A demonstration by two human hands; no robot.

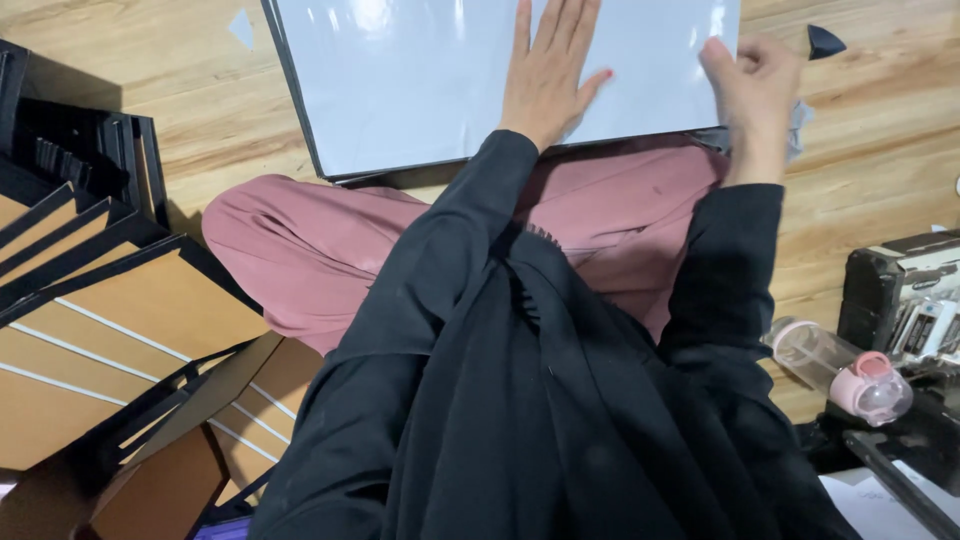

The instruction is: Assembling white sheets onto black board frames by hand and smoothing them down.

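Film, a glossy white plastic sheet [420, 80] in a thin black frame, lay on the wooden floor [880, 140] before her knees. Her left hand [548, 75] pressed flat, fingers spread; her right hand [755, 80] curled, pinching its right edge. She seemed mid-smoothing; peeling onward would want a steady, even pull.

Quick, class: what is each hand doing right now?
Left hand: open, palm flat on the white sheet.
Right hand: fingers curled at the sheet's right edge; whether it grips cannot be told.
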